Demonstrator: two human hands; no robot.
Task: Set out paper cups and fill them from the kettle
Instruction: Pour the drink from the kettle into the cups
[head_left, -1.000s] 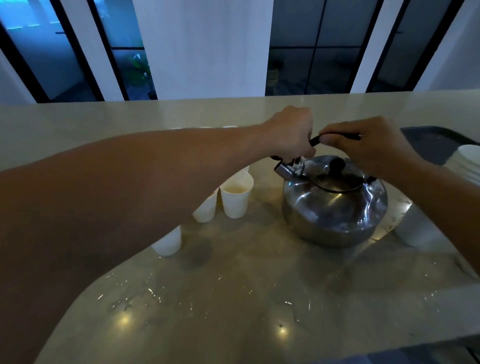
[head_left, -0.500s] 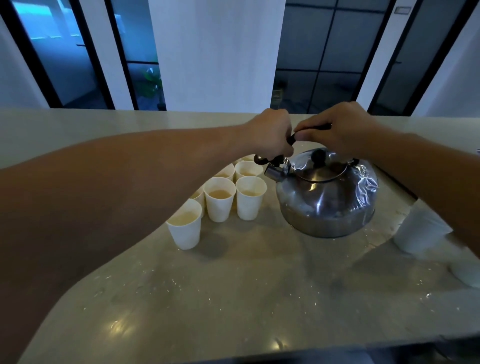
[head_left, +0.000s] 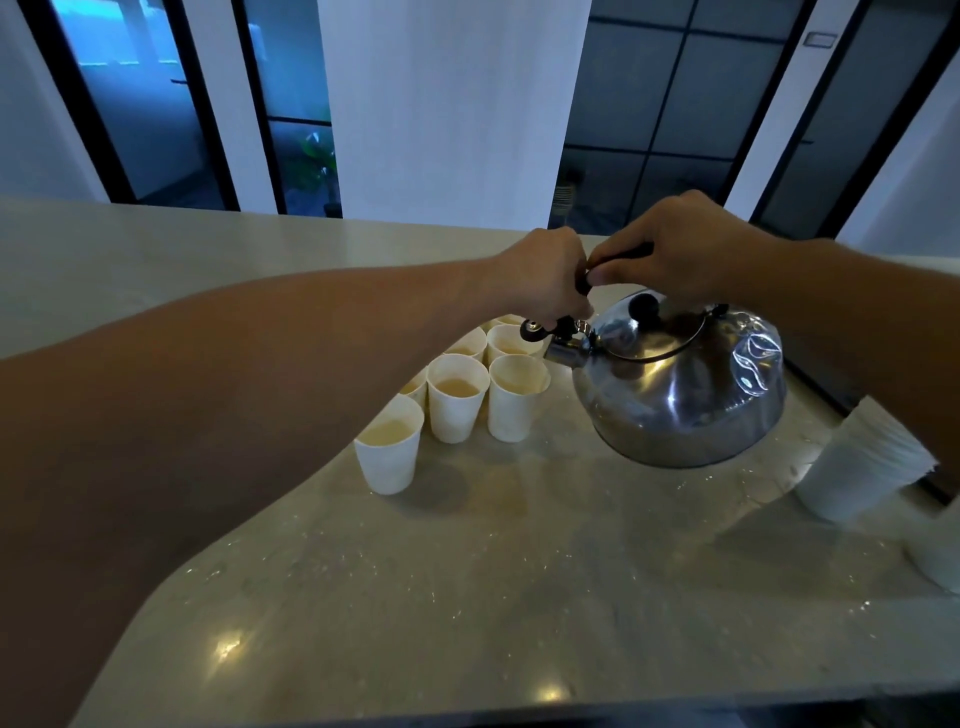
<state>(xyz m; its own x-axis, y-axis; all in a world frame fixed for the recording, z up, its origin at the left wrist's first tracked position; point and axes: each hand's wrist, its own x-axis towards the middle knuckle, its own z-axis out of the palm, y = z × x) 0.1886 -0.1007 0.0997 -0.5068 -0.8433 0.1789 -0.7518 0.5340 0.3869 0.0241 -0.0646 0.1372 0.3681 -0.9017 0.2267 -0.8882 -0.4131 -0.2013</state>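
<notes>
Head view: a pale stone counter (head_left: 467, 597) fills the lower part of the picture, its surface speckled with small wet-looking glints. Beyond its far edge stand a white pillar (head_left: 452, 104) and dark-framed glass panels (head_left: 670, 93). At the right edge a stack of white paper cups (head_left: 857, 467) lies tilted on the counter, partly hidden by the right forearm, and another white cup-like shape (head_left: 940, 556) sits nearer, cut off by the frame. The left forearm crosses the whole left side of the picture and covers the near-left part of the cup cluster.

The paper cups (head_left: 457, 405) stand upright in a tight group at centre, left of the kettle; the nearest cup (head_left: 388, 449) and the one behind it hold a pale liquid. The steel kettle (head_left: 680, 384) is tilted with its spout (head_left: 563, 351) toward the cups, just above the far ones; whether its base touches the counter cannot be told.

The left hand (head_left: 543, 275) is curled near the spout's black cap lever (head_left: 535, 331); exactly what its fingers pinch is hidden. The right hand (head_left: 675, 244) is closed round the black handle (head_left: 631, 253) above the lid.
</notes>
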